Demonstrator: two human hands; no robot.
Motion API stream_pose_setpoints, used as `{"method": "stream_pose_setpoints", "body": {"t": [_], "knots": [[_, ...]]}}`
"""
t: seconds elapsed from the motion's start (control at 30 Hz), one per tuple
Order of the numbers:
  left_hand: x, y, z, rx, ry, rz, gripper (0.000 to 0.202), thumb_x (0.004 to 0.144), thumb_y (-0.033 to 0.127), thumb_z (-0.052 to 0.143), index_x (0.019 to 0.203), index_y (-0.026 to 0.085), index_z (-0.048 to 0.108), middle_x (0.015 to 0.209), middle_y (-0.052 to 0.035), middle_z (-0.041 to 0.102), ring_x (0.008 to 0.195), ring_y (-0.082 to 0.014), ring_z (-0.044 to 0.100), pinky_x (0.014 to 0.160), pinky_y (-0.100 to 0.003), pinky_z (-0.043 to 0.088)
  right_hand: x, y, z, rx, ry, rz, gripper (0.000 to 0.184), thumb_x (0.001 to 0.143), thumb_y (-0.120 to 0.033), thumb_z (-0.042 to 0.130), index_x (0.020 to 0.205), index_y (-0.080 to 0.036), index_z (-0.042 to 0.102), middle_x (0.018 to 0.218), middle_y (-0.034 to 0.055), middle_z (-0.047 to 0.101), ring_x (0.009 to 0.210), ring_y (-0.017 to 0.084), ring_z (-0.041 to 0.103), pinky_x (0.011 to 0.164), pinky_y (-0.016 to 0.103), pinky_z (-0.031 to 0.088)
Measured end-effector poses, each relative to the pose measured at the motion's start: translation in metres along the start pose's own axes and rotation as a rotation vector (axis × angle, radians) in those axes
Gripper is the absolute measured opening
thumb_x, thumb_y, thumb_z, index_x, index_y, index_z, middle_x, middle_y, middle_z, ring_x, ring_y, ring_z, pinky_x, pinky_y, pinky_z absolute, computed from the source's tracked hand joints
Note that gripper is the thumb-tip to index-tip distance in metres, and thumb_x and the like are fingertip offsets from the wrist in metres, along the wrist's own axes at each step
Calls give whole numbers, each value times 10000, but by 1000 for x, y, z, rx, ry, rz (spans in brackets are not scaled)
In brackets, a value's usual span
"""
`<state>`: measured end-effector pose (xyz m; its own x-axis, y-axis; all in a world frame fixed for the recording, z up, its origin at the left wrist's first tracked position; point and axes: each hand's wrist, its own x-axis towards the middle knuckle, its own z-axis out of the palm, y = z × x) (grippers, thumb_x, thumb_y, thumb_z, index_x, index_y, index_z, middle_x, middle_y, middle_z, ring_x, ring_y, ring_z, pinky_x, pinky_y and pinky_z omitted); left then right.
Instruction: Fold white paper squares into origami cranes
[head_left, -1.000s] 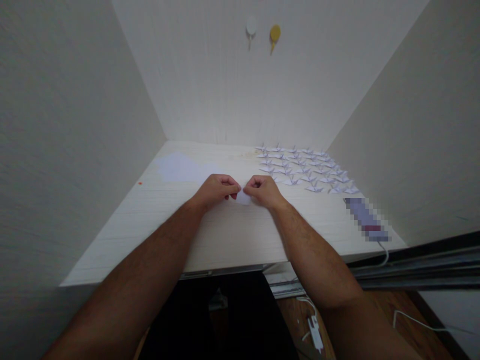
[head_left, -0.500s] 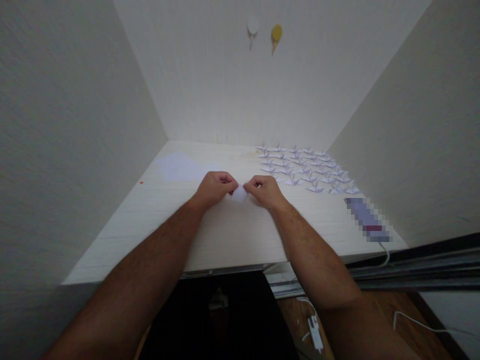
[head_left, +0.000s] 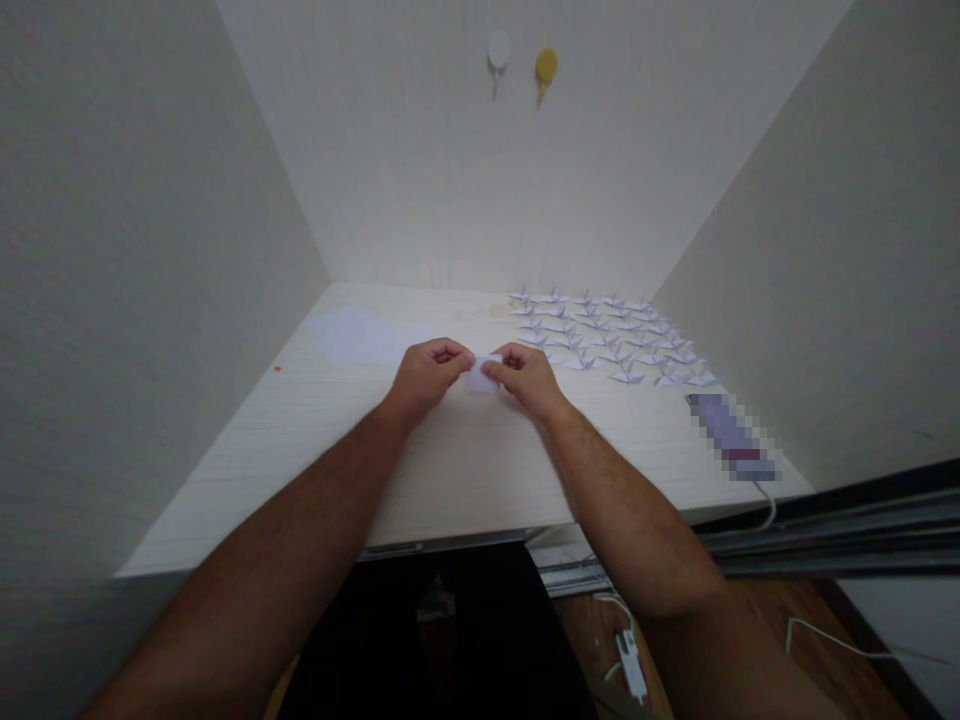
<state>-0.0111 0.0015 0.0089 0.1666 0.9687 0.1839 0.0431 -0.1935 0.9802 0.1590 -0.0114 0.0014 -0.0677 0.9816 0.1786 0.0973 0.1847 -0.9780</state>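
A small folded piece of white paper point(head_left: 484, 378) is held just above the desk, between my two hands. My left hand point(head_left: 431, 375) pinches its left edge between thumb and forefinger. From the other side, my right hand point(head_left: 527, 375) grips the paper with the thumb laid across its front face; the fingers behind it are partly hidden. Rows of folded white paper cranes point(head_left: 596, 325) stand beyond my right hand. Loose white paper sheets point(head_left: 352, 335) lie beyond my left hand.
The white desk point(head_left: 465, 470) is enclosed by walls at the back and sides. A blurred-out device point(head_left: 727, 435) with a white cable lies at the right. Two hooks, one white and one yellow point(head_left: 546, 68), hang on the back wall. A power strip point(head_left: 631, 665) rests on the floor.
The paper now shows a flatter, squarer face, turned toward me. My right thumb has moved from its upper edge onto its front. My left hand keeps its pinch.
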Motion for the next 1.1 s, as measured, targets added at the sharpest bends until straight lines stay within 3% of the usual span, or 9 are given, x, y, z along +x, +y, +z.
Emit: {"method": "stream_pose_setpoints", "body": {"t": [0.3, 0.7, 0.93, 1.1], "knots": [[-1, -1, 3, 17, 78, 52, 142, 684, 287, 716, 702, 152, 677, 567, 7, 605, 502, -85, 479, 493, -218, 366, 2, 4, -1, 2, 89, -29, 277, 645, -419, 745, 654, -161, 645, 573, -23, 578, 511, 83, 455, 512, 232, 334], [-1, 1, -1, 93, 114, 81, 138, 685, 279, 722, 695, 144, 695, 653, -16, 678, 558, -97, 535, 554, -229, 415, 2, 1, -4, -39, 76, -12, 245, 660, -396, 708, 659, -151, 698, 521, -26, 540, 499, 86, 422, 509, 243, 325], [-1, 1, 1, 90, 124, 69, 135, 682, 277, 726, 698, 146, 697, 650, -13, 676, 565, -98, 543, 564, -229, 425, 1, -5, -3, -79, 104, -1, 272, 681, -419, 684, 632, -152, 673, 491, -28, 510, 486, 91, 414, 496, 245, 308], [-1, 2, 1, 48, 132, 27, 124, 678, 267, 719, 679, 148, 682, 574, 12, 623, 493, -80, 479, 504, -221, 386, -1, -3, -3, -205, 35, -8, 373, 720, -483, 659, 548, -159, 589, 478, -34, 476, 476, 79, 377, 478, 235, 270]]}}
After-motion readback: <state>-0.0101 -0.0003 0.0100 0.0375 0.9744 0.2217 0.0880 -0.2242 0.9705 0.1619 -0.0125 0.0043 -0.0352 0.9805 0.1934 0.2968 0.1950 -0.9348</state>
